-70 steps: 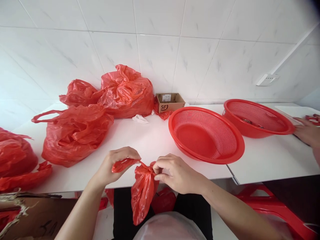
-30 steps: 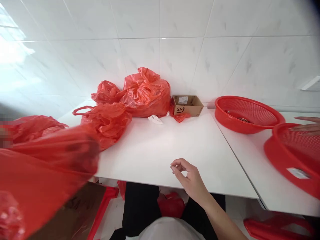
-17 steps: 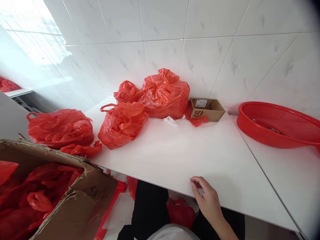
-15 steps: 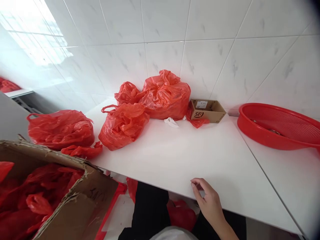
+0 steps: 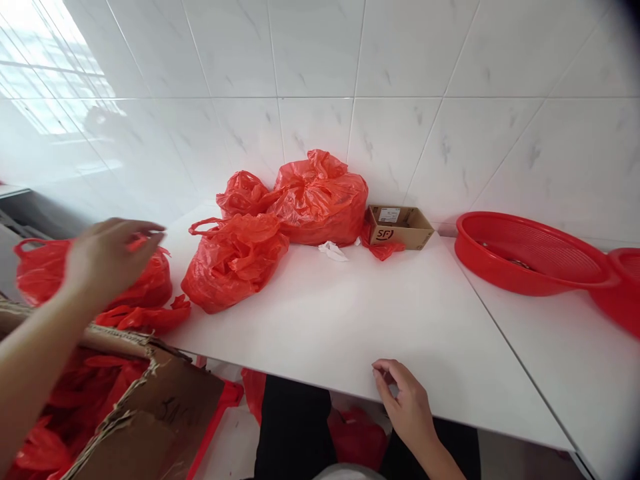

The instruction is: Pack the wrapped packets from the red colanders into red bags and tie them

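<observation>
My left hand (image 5: 107, 257) hovers above the left end of the white table (image 5: 350, 320), fingers stretched toward a full red plastic bag (image 5: 90, 283); it is blurred by motion and holds nothing that I can see. A torn cardboard box (image 5: 150, 407) with red bags inside sits below that hand. My right hand (image 5: 403, 403) rests at the table's front edge, fingers loosely curled, empty. Another filled red bag (image 5: 233, 257) lies mid-left on the table.
Two more red bags (image 5: 315, 200) lean against the tiled wall, beside a small open cardboard box (image 5: 400, 227) and a white paper scrap (image 5: 331, 250). A red mesh basket (image 5: 530, 253) stands at the right, a second basket's rim (image 5: 620, 287) behind it. A red stool (image 5: 220, 407) is under the table.
The small tied red bag I held in both hands is gone from them. My left hand swung out left and now rises over the box toward the bags; my right hand stays at the table edge.
</observation>
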Demonstrator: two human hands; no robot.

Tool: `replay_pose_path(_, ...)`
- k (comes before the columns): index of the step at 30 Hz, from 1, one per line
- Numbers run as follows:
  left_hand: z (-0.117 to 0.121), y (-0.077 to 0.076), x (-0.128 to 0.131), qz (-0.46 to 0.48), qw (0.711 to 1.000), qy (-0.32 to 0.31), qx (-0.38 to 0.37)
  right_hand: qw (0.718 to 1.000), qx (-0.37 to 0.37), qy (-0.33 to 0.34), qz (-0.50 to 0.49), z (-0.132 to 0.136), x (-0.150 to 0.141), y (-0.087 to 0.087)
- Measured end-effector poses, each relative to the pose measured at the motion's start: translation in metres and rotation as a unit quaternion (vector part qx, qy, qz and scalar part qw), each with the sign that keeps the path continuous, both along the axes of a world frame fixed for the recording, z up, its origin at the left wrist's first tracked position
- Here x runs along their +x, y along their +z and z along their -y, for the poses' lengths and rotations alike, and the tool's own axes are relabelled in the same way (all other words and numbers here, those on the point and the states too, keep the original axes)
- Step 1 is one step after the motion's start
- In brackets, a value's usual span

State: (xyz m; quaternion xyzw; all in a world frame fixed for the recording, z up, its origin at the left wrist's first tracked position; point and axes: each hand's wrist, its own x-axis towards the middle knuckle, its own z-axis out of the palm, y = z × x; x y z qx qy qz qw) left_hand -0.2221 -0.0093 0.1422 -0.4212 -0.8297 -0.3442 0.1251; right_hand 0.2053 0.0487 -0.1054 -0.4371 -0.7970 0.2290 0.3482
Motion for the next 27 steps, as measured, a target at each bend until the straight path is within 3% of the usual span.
replay_pose_path(2,-0.03,-0.012,0.011,-0.147,0.985,-0.077,-0.051,1.0,0.006,0.0,0.004,0.0,0.0,-0.001)
replay_pose_path(6,-0.089,-0.027,0.039,-0.177,0.968,-0.145,-0.104,1.0,0.023,0.0,0.003,0.001,-0.001,-0.002)
replay_pose_path(10,-0.117,-0.006,0.039,-0.173,0.976,-0.104,-0.087,0.999,0.045,0.005,0.004,0.003,-0.001,-0.001)
replay_pose_path(14,-0.125,0.013,0.036,-0.165,0.983,-0.065,-0.052,0.998,0.065,0.004,0.026,0.003,-0.002,0.001)
replay_pose_path(18,-0.123,-0.005,0.047,-0.12,0.981,-0.106,-0.112,0.997,0.068,0.008,0.031,0.002,-0.003,0.002)
replay_pose_path(20,-0.12,-0.012,0.051,-0.092,0.986,-0.095,-0.103,0.998,0.066,0.011,0.022,0.002,-0.003,0.001)
replay_pose_path(24,-0.113,0.004,0.058,-0.026,0.999,-0.028,0.013,1.0,0.026,0.012,-0.008,0.003,-0.003,0.001)
replay_pose_path(27,-0.107,0.013,0.076,0.061,0.993,-0.025,0.094,0.995,-0.075,-0.001,-0.068,0.001,-0.001,0.012)
